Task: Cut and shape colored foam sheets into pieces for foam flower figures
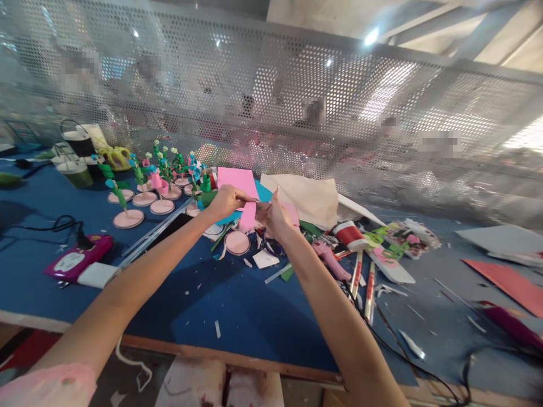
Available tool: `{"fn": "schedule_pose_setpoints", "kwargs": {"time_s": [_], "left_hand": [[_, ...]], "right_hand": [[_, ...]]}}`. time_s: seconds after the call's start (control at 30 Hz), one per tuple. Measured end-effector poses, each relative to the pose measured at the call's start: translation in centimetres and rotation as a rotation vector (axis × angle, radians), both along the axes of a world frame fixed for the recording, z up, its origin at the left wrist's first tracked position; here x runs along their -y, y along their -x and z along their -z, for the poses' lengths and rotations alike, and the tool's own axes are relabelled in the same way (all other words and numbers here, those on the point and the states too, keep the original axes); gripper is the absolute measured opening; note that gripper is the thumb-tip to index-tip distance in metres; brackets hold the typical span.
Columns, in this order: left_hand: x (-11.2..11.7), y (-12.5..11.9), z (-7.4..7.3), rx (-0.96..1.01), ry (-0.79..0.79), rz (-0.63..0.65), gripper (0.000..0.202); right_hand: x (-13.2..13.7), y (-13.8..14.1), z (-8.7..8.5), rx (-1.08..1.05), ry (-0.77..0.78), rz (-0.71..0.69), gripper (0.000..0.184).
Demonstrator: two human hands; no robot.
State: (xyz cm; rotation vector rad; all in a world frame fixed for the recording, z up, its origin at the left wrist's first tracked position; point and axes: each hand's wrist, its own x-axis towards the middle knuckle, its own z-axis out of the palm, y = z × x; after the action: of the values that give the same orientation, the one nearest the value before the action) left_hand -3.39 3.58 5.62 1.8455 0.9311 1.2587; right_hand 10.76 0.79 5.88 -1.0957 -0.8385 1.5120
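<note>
Above the middle of the blue table, my left hand (227,202) pinches the upper edge of a pink paper strip (248,216), fingers closed. Close beside it, my right hand (278,219) is closed at the strip's right side with its thumb pointing up; its fingertips are partly hidden. A round pale pink disc (237,242) lies below the hands, near a white paper scrap (266,259). Behind the hands are a bright pink sheet (234,180) and a large beige sheet (303,198).
Several paper flowers on round bases (128,219) stand at left, near a purple power box (80,257). To the right lie a pink glue gun (332,260) with a black cord, a red ribbon roll (349,235) and a red sheet (507,282). A perforated metal screen (271,107) borders the back.
</note>
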Motion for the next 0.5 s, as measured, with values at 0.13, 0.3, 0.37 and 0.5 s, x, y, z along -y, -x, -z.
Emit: {"fn": "schedule_pose_setpoints", "kwargs": {"time_s": [0.13, 0.3, 0.37, 0.5], "left_hand": [[-0.2, 0.1, 0.5, -0.199, -0.259, 0.020, 0.018], [-0.8, 0.5, 1.1, -0.473, -0.695, 0.080, 0.024], [-0.6, 0.5, 1.0, -0.592, -0.779, 0.027, 0.025], [0.4, 0.0, 1.0, -0.736, -0.775, -0.093, 0.041]], "right_hand": [[0.2, -0.8, -0.9, 0.020, 0.092, -0.127, 0.067], [0.2, -0.8, -0.7, -0.026, 0.057, -0.066, 0.042], [0.1, -0.7, -0.2, -0.053, 0.025, 0.021, 0.033], [-0.8, -0.9, 0.8, -0.117, -0.066, 0.106, 0.022]]}}
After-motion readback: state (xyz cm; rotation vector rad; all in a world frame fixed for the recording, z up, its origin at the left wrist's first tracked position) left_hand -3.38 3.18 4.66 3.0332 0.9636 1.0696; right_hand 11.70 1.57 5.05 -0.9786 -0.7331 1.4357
